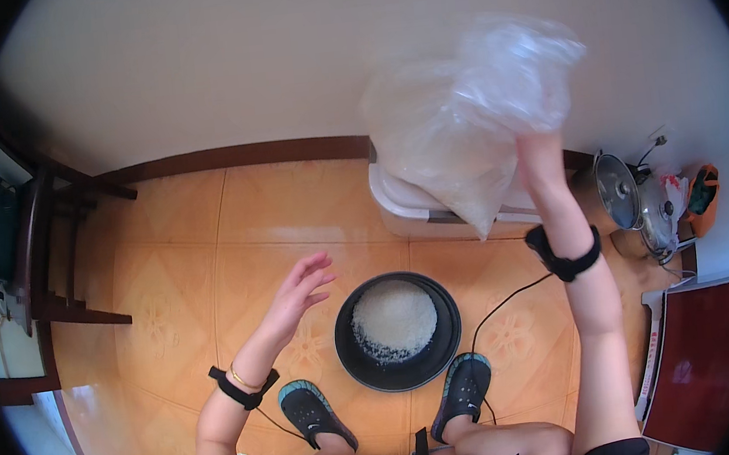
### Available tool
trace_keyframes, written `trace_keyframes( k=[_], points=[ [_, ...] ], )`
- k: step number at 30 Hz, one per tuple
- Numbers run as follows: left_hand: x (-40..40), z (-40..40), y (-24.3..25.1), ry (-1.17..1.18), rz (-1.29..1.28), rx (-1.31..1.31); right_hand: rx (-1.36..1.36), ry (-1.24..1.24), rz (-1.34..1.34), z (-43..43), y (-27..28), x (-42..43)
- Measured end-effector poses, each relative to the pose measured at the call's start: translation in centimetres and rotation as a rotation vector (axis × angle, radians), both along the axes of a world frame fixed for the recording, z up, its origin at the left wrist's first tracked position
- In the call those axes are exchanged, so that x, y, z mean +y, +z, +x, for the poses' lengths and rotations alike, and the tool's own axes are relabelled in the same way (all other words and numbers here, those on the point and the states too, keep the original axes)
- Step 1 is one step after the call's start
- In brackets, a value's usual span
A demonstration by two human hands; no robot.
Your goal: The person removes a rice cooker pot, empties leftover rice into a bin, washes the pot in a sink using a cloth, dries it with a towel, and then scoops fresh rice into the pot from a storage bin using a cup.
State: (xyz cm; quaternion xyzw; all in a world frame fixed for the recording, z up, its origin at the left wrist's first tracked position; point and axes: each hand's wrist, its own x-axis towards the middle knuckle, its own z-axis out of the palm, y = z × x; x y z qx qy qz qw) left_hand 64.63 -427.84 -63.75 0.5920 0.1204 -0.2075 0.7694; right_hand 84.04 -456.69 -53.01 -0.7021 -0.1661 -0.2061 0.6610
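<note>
My right hand [540, 126] is raised at the upper right and grips the top of a clear plastic bag [441, 134], whose film covers most of the fingers. The bag is blurred, bulges with pale contents that look like grain, and its lower corner points down. Behind it, a white plastic storage box [392, 208] stands against the wall. My left hand [298, 293] hovers with fingers apart, holding nothing, up and to the left of a black round pot [388, 375]. White rice [396, 320] covers much of the pot's bottom. The pot stands on the floor before my feet.
Tan floor tiles [169, 246] surround the pot. Metal pots with glass lids [618, 193] stand at the right, near a dark red cabinet [713, 358]. A dark wooden chair [44, 252] is at the left. A black cable [500, 306] runs beside my right shoe [462, 389].
</note>
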Motion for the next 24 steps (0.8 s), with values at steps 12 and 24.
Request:
trace_keyframes(
  k=[12, 24],
  points=[
    [0.0, -7.3, -8.1, -0.027, 0.066, 0.427, 0.374, -0.059, -0.398, -17.4, -11.8, -7.7],
    [-2.5, -6.3, -9.7, -0.261, 0.193, 0.236, 1.064, 0.401, -0.142, -21.1, -22.9, -4.8]
  ],
)
